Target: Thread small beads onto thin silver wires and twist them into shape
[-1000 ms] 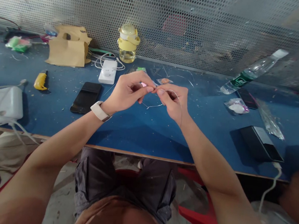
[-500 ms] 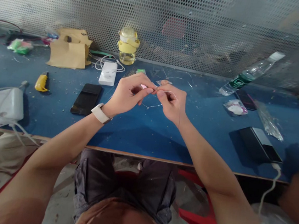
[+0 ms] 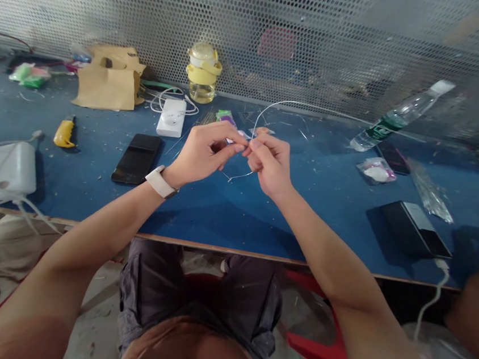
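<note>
Both my hands meet above the middle of the blue table (image 3: 236, 213). My left hand (image 3: 204, 154), with a white watch on its wrist, is closed in a pinch, with a small pink piece at its fingertips. My right hand (image 3: 270, 164) is closed in a pinch right against it. A thin silvery wire (image 3: 268, 105) runs from the pinch, arcs up and away to the right, and a short bent end hangs below my fingers.
A black phone (image 3: 137, 157), a white charger block (image 3: 171, 117), a yellow cutter (image 3: 64, 132) and a brown paper bag (image 3: 109, 79) lie left. A yellow bottle (image 3: 203, 73) stands by the perforated wall. A plastic bottle (image 3: 395, 120) and a black box (image 3: 416, 228) lie right.
The wire now arcs high and far to the right, where before only a short loop showed by my right hand. My hands stayed pinched together in about the same place.
</note>
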Demonstrator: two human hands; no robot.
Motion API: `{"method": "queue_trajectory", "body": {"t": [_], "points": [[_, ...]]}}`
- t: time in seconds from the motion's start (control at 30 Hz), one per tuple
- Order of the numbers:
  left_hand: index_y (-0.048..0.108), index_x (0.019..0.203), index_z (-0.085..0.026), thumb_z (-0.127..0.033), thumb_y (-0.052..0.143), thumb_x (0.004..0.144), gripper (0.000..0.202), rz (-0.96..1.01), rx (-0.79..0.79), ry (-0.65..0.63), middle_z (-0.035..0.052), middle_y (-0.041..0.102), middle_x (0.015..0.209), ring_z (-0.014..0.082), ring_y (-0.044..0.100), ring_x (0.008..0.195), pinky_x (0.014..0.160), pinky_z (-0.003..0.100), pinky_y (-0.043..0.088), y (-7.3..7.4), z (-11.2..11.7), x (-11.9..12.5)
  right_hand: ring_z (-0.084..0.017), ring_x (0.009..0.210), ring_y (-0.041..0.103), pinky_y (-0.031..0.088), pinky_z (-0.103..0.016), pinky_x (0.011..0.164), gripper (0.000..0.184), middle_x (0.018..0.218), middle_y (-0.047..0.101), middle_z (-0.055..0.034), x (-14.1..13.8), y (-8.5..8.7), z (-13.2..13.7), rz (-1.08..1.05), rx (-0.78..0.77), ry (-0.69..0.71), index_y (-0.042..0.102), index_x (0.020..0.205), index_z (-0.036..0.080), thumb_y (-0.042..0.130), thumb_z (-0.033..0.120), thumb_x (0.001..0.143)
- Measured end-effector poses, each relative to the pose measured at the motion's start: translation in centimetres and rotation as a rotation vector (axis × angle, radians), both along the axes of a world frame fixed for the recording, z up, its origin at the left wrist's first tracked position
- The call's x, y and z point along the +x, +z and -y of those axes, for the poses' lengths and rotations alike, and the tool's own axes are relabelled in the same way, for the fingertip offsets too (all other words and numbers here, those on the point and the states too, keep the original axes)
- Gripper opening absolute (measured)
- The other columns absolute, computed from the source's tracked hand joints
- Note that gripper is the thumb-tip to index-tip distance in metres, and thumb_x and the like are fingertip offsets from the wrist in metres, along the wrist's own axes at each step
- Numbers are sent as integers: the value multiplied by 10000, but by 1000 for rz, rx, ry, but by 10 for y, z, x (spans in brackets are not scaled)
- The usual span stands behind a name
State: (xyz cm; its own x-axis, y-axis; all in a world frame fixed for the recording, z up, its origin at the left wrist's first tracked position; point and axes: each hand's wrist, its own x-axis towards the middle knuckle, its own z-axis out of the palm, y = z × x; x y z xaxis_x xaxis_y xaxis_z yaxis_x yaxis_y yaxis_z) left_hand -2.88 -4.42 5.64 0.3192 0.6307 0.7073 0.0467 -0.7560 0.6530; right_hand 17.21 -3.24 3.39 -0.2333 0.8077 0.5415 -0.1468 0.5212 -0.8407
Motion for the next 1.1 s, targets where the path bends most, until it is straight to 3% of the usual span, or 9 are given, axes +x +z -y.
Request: {"method": "queue_trajectory", "body": {"t": [0.17, 0.47, 0.63, 0.8, 0.93, 1.1], "points": [[779, 1073, -191, -268, 729, 1089, 93, 15, -138, 20, 17, 769, 908, 47, 660, 522, 482, 162, 521, -5, -3, 3, -116, 567, 371, 328, -314, 585, 531, 572, 453, 59, 3, 4, 3, 183, 196, -204, 739, 792, 244, 701, 700, 1061], [737, 993, -176, -219, 645, 1085, 138, -43, -185, -19, -10, 705, 773, 88, 731, 567, 553, 173, 582, -2, -4, 0, -127, 594, 444, 460, -348, 708, 419, 613, 507, 55, 10, 2, 0, 332, 485, -331, 671, 834, 242, 657, 541, 1128], [733, 1005, -170, -166, 597, 1087, 158, -113, -161, 2, 16, 749, 891, 58, 705, 548, 533, 159, 566, 0, -4, -2, -122, 610, 599, 538, -313, 640, 246, 849, 723, 21, 12, -7, -4, 339, 577, -457, 715, 1113, 272, 707, 517, 1108], [748, 1066, -164, -159, 574, 1102, 178, -126, -229, -24, 40, 780, 989, 33, 685, 534, 526, 138, 560, 1, -4, -2, -160, 839, 775, 656, -316, 758, 158, 1023, 827, -6, 20, -9, -12, 448, 789, -545, 784, 1233, 309, 665, 373, 1150], [776, 1074, -162, -134, 593, 1067, 186, -92, -226, -9, 35, 777, 959, 34, 677, 510, 498, 142, 548, -1, -5, -1, -193, 1002, 830, 699, -336, 833, 216, 1150, 864, -15, 26, -6, -14, 481, 841, -549, 816, 1315, 348, 708, 344, 1128], [803, 1059, -177, -119, 640, 1019, 177, -48, -218, -4, 32, 783, 934, 46, 687, 526, 507, 148, 567, -4, -6, 0, -205, 851, 799, 719, -430, 851, 330, 1312, 838, -55, 34, -2, -14, 541, 742, -458, 808, 1408, 375, 668, 328, 1114]]}}
